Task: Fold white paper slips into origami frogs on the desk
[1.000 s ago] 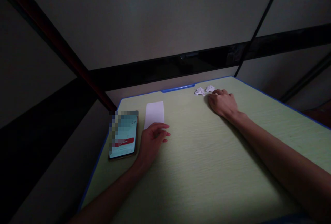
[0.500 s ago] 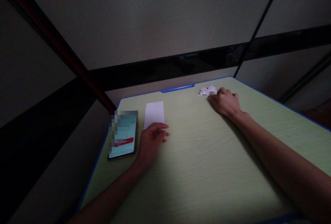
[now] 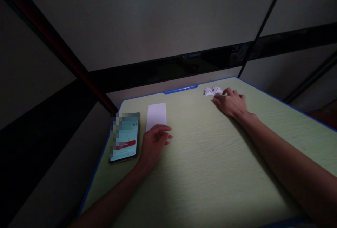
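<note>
My right hand [image 3: 231,103] reaches to the far part of the table, its fingers bent and closed on the edge of some small folded white paper pieces [image 3: 212,91]. The fingertips there are partly hidden. Pointed, triangular folds show on the pieces, which lie close together. Nearer to me on the left, my left hand [image 3: 156,140] rests with loosely curved fingers apart and nothing between them. It covers the near end of a white paper rectangle [image 3: 156,114] that lies flat on the table.
A lit phone [image 3: 125,138] lies left of my left hand, by the table's left edge. The pale wooden-look table [image 3: 200,164] has a blue rim and a blue strip [image 3: 181,89] at its far edge. A panelled wall [image 3: 168,24] stands behind.
My right hand has shifted slightly to the right, and the folded paper pieces have moved right with it. The left hand has stayed in place.
</note>
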`<state>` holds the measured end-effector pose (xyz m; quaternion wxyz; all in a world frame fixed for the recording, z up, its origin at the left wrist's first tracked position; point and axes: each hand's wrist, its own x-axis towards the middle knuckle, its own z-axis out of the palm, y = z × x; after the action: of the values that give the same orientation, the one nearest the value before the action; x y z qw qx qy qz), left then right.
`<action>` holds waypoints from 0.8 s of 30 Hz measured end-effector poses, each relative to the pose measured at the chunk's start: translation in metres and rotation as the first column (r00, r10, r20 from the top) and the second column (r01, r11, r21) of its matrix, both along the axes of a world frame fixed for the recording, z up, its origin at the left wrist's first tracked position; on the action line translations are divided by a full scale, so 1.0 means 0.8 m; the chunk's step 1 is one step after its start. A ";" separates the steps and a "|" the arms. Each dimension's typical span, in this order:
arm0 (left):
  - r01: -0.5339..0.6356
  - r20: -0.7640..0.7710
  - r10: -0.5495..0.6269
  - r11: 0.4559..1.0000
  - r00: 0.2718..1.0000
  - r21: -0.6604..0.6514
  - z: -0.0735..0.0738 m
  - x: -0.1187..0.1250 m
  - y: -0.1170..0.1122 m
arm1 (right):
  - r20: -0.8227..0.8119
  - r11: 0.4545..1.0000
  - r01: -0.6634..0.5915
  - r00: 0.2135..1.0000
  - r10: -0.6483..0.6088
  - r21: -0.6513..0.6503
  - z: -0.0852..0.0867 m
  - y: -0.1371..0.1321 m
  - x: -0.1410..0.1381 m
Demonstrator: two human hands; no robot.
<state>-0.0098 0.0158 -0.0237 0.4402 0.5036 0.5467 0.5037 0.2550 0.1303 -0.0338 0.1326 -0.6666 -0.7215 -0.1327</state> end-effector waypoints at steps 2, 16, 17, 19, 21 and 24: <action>-0.001 -0.004 0.001 1.000 1.000 -0.002 0.000 0.000 0.000 | 0.008 1.000 0.019 1.000 -0.019 -0.013 -0.001 0.000 0.001; 0.147 -0.660 0.111 0.935 0.743 0.324 0.001 -0.034 0.016 | 0.047 0.927 -0.372 0.926 0.374 -0.037 0.045 -0.060 -0.084; 0.180 -0.717 0.106 0.933 0.689 0.311 -0.002 -0.038 0.017 | 0.040 0.905 -0.422 0.905 0.424 -0.050 0.046 -0.072 -0.095; 0.219 -0.792 0.103 0.932 0.601 0.288 -0.011 -0.042 0.020 | 0.035 0.856 -0.511 0.857 0.515 -0.075 0.047 -0.095 -0.111; 0.261 -0.840 0.082 0.931 0.536 0.257 -0.019 -0.045 0.022 | 0.045 0.806 -0.583 0.807 0.589 -0.104 0.044 -0.113 -0.121; 0.306 -0.882 0.049 0.928 0.469 0.214 -0.027 -0.046 0.021 | 0.003 0.758 -0.638 0.765 0.644 -0.134 0.037 -0.126 -0.123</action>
<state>-0.0467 0.0328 -0.0449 0.0417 0.7978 0.5567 0.2276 0.1568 0.0296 -0.0044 0.1101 -0.3831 -0.9157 -0.0501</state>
